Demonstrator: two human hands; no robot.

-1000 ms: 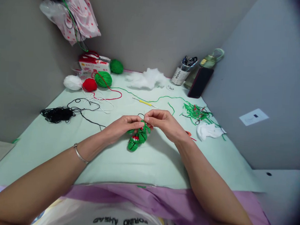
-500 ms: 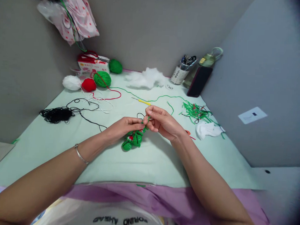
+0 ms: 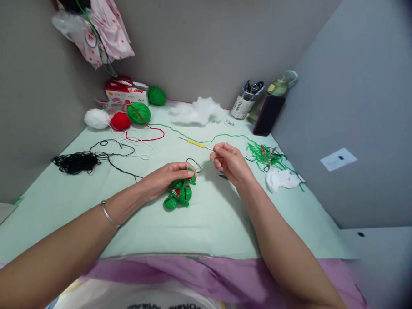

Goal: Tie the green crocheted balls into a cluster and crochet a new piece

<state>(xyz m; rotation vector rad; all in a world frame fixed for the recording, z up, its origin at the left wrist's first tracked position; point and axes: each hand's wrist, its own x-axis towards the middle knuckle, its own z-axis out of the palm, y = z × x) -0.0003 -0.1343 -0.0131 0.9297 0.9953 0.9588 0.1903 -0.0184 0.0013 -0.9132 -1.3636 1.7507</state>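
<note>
My left hand (image 3: 172,176) is closed on a small green crocheted toy (image 3: 185,194), its thumb pressing the top. The toy has rounded green parts with black lines and red-and-white patches; my fingers hide some of it. A loop of black yarn (image 3: 194,164) lies beside it. To the right and apart from the toy, my right hand (image 3: 230,161) is raised with thumb and fingers pinched together. Whatever they hold is too small to make out. A yellow crochet hook (image 3: 195,144) lies just past those fingertips. Dark scissor tips (image 3: 223,176) show under the right hand.
Black yarn (image 3: 76,162), a white ball (image 3: 97,118), a red ball (image 3: 120,121) and green balls (image 3: 138,113) sit left. White stuffing (image 3: 197,111) lies behind. Rightward are a pen cup (image 3: 242,106), bottle (image 3: 278,88), phone (image 3: 269,115) and green yarn scraps (image 3: 264,154).
My right hand has drawn away from the toy to the right, still pinched. My left hand keeps its hold on the toy, more of which now shows. Scissor tips have come into sight.
</note>
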